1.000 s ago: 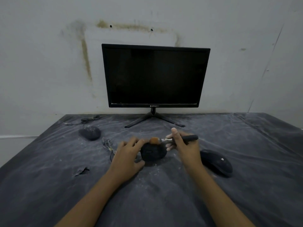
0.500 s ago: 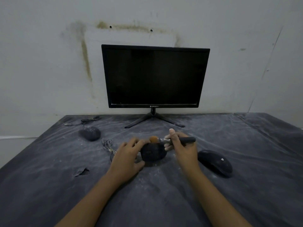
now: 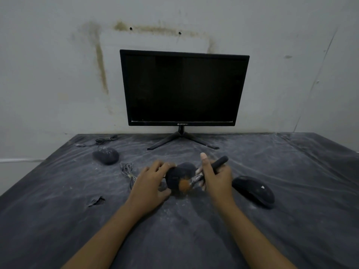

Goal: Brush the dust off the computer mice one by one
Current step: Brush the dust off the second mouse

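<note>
The middle mouse (image 3: 180, 170) of 3 sits near the centre of the dusty dark table cover (image 3: 194, 233), in front of a black monitor (image 3: 182, 88). The left hand (image 3: 150, 183) curls its fingers round that mouse's left side, holding it on the cover. The right hand (image 3: 216, 178) grips a brush (image 3: 219, 162) by its dark handle, which tilts up and away to the right. Its orange bristles (image 3: 183, 185) sit at the mouse's near edge and seem to touch it, though blur leaves this unsure. The right mouse (image 3: 253, 191) lies just beside the right hand. The left mouse (image 3: 105, 155), grey with dust, lies well apart at far left, with a cable bundle (image 3: 127, 169) between it and the left hand.
</note>
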